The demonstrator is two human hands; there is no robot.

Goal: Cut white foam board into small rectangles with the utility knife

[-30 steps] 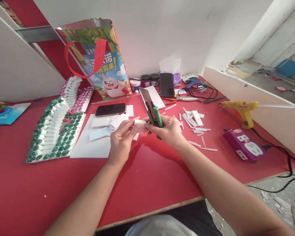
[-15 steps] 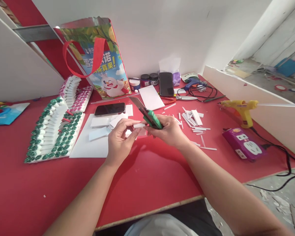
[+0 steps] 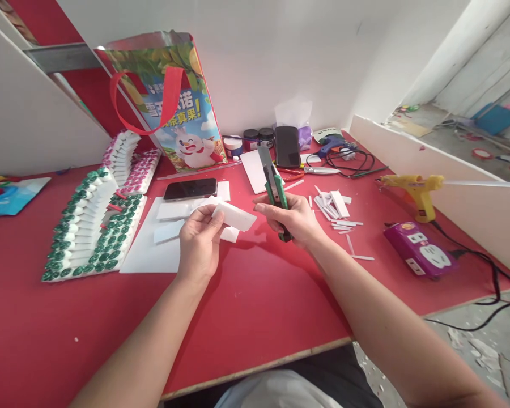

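Observation:
My left hand (image 3: 200,238) pinches a small white rectangular piece (image 3: 237,217) between thumb and fingers, its free end pointing right. Just to the right, my right hand (image 3: 292,218) is wrapped round a green utility knife (image 3: 277,190), whose blade is out and points up and away from me. The blade and the white piece are apart. Behind my left hand, more white pieces (image 3: 172,211) lie on a large white sheet (image 3: 148,263). Narrow white strips (image 3: 328,205) are heaped on the red table (image 3: 246,317) to the right of my right hand.
A green-and-white model (image 3: 106,249) and a patterned bag (image 3: 187,119) stand at left. Phones (image 3: 190,188), paint jars (image 3: 250,139) and scissors (image 3: 323,169) lie behind. At right are a yellow glue gun (image 3: 420,190) and a purple power socket (image 3: 420,249) with black cable.
My hands have moved apart. The white piece in my left hand now shows its broad face, and the knife has turned more upright in my right hand.

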